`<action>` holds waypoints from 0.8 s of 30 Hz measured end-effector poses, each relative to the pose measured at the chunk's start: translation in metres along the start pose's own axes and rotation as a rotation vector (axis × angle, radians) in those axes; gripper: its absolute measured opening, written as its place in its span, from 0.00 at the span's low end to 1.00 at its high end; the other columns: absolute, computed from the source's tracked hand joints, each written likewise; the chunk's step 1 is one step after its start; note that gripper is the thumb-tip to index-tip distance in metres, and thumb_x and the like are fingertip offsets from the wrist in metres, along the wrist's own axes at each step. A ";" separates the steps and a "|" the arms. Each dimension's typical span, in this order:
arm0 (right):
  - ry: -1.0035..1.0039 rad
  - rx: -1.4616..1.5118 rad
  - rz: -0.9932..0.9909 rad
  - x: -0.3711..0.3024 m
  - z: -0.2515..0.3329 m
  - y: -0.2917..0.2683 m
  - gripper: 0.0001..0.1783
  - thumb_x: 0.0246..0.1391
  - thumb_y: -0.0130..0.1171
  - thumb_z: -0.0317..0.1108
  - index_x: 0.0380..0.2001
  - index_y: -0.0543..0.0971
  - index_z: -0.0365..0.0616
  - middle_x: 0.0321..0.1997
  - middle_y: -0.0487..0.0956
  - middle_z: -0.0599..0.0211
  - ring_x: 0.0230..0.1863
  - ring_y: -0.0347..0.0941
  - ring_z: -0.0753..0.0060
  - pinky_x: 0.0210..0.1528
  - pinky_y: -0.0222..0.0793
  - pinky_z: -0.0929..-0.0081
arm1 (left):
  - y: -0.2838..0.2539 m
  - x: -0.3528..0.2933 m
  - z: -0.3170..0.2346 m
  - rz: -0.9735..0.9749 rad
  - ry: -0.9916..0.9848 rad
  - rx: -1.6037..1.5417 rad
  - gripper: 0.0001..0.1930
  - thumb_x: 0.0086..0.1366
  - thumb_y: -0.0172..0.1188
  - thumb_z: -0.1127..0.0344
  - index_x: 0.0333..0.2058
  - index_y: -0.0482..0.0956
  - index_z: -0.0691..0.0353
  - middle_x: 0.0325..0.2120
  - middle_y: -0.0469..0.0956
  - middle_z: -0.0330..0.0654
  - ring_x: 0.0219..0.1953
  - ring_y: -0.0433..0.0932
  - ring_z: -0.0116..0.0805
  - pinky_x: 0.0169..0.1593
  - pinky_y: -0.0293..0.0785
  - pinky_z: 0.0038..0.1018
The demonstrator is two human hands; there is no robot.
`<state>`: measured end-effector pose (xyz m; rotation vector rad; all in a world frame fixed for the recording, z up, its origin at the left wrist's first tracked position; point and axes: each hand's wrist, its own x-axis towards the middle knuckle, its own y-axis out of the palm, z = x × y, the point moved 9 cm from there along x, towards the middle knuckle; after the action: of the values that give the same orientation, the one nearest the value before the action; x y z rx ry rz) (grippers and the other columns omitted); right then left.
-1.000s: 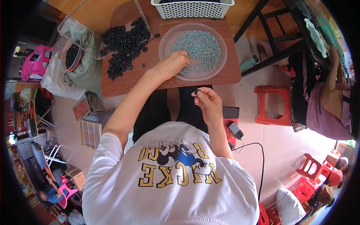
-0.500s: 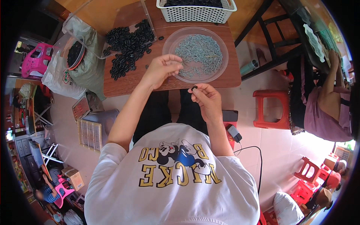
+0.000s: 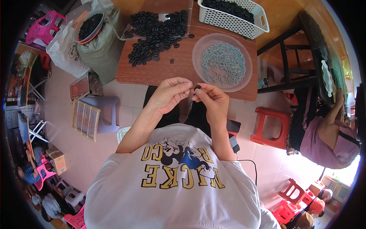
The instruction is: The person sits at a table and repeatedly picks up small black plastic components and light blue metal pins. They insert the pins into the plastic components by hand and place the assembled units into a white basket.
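Note:
My right hand [image 3: 214, 102] pinches a small black oval part [image 3: 197, 87] between thumb and fingertips, in front of the table's near edge. Just left of it, almost touching, my left hand [image 3: 172, 95] is closed with thumb and forefinger together; whatever they hold is too small to make out. Beyond the right hand, a round clear plastic dish [image 3: 197, 57] holds many small silvery-blue pin-like pieces [image 3: 223, 59]. A heap of black oval parts [image 3: 152, 47] spreads over the table's left side, spilling out of a clear tray [image 3: 188, 17].
A white perforated basket [image 3: 236, 22] of black parts stands at the far edge of the wooden table [image 3: 179, 72]. Filled sacks [image 3: 100, 57] lean at its left. A red stool [image 3: 271, 128] and a seated person [image 3: 324, 137] are on the right.
My left hand has come away from the dish and moved right and nearer, up to the right hand. The right hand keeps its black part. The whole view has shifted.

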<state>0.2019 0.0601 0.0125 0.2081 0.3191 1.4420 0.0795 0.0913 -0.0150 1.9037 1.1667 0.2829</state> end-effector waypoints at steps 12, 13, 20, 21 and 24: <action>-0.010 -0.074 0.037 -0.004 0.004 0.014 0.11 0.51 0.59 0.22 0.39 0.78 0.31 0.30 0.80 0.61 0.28 0.77 0.77 0.31 0.72 0.85 | 0.001 -0.011 -0.011 0.014 0.048 0.234 0.06 0.62 0.56 0.72 0.35 0.78 0.69 0.30 0.77 0.40 0.30 0.75 0.23 0.35 0.73 0.17; -0.006 -0.087 0.037 -0.005 0.004 0.014 0.11 0.51 0.59 0.23 0.39 0.78 0.31 0.30 0.80 0.61 0.28 0.77 0.77 0.31 0.72 0.85 | 0.001 -0.011 -0.011 0.014 0.041 0.238 0.06 0.62 0.56 0.73 0.35 0.77 0.70 0.31 0.77 0.40 0.30 0.74 0.24 0.36 0.73 0.18; -0.005 -0.125 0.028 -0.010 0.008 0.010 0.12 0.51 0.59 0.23 0.40 0.78 0.31 0.30 0.80 0.62 0.28 0.77 0.78 0.31 0.72 0.86 | 0.009 -0.013 -0.013 0.003 0.066 0.348 0.06 0.62 0.56 0.73 0.34 0.78 0.69 0.30 0.75 0.39 0.30 0.73 0.23 0.35 0.72 0.18; -0.008 -0.126 0.019 -0.011 0.008 0.009 0.12 0.51 0.59 0.22 0.40 0.78 0.32 0.30 0.80 0.62 0.28 0.77 0.79 0.31 0.72 0.86 | 0.009 -0.012 -0.014 -0.004 0.085 0.392 0.06 0.62 0.56 0.73 0.34 0.78 0.69 0.30 0.75 0.39 0.29 0.73 0.23 0.35 0.72 0.18; -0.050 -0.248 -0.037 -0.015 0.014 0.006 0.12 0.50 0.60 0.22 0.40 0.79 0.32 0.31 0.80 0.63 0.28 0.77 0.80 0.31 0.71 0.86 | 0.010 -0.013 -0.018 -0.020 0.113 0.503 0.06 0.61 0.57 0.73 0.32 0.79 0.70 0.28 0.75 0.38 0.28 0.73 0.23 0.34 0.71 0.18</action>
<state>0.1993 0.0470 0.0288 0.0363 0.1010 1.4234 0.0686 0.0889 0.0060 2.3298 1.4303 0.0886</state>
